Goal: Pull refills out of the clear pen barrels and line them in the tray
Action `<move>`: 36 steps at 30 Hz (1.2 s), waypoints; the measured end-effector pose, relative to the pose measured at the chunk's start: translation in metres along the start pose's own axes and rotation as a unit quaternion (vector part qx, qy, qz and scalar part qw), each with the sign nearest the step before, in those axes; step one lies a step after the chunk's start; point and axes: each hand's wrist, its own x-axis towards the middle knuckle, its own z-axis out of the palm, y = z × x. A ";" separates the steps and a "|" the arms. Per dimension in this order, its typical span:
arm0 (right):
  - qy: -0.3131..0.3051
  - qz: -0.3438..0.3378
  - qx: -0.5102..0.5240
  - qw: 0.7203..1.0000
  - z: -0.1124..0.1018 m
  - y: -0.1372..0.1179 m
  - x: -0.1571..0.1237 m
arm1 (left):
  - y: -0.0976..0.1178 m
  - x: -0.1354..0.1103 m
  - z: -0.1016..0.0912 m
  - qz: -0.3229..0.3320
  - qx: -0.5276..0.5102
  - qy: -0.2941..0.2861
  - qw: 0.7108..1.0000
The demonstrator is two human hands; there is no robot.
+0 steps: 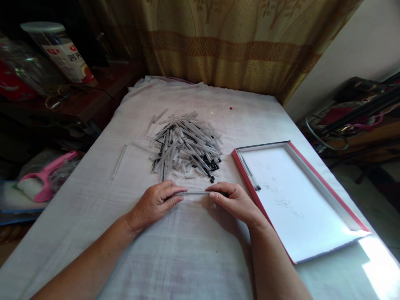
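Between my two hands a slim, clear pen [195, 193] lies level, just in front of a heap of pen parts. My left hand [161, 201] pinches its left end and my right hand [229, 200] pinches its right end; the fingers hide both tips. The heap [187, 146] mixes clear barrels, pale caps and black pieces. One clear barrel [119, 162] rests apart on the left. To the right, a shallow red-edged box lid [265, 212] with a white inside holds pens with black ends [249, 171] along its left wall.
A white cloth [175, 258] covers the table. A tiny red piece [231, 108] and a white one [211, 113] lie behind the heap. At left are a pink-handled roller [46, 177] and a labelled canister [62, 54] on a dark cabinet. A gold curtain [218, 46] hangs behind.
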 end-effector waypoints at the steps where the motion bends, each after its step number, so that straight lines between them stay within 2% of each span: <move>1: 0.001 -0.012 -0.011 1.000 0.001 0.001 0.000 | -0.001 0.000 0.001 0.002 0.003 -0.003 1.000; 12: 0.005 -0.095 -0.053 0.994 0.013 0.000 0.004 | -0.003 0.000 0.004 -0.006 -0.027 0.030 0.999; 21: 0.011 -0.102 -0.059 0.993 0.015 0.002 0.005 | -0.004 0.002 0.006 -0.019 -0.055 0.037 0.998; 27: 0.042 -0.094 -0.075 0.992 0.013 -0.002 0.003 | -0.001 0.004 0.007 -0.067 -0.075 0.055 0.993; 29: 0.097 -0.097 -0.070 0.988 0.007 -0.006 0.002 | -0.003 0.004 0.008 -0.088 -0.096 0.070 0.989; 31: 0.200 -0.089 -0.063 0.974 -0.006 -0.009 0.000 | -0.005 0.002 0.009 -0.100 -0.109 0.085 0.985; 34: 0.370 -0.034 -0.085 0.924 -0.036 -0.007 -0.001 | -0.007 0.002 0.009 -0.100 -0.101 0.092 0.986; 36: 0.437 0.020 -0.117 0.891 -0.059 -0.001 -0.002 | -0.008 0.001 0.008 -0.095 -0.082 0.089 0.988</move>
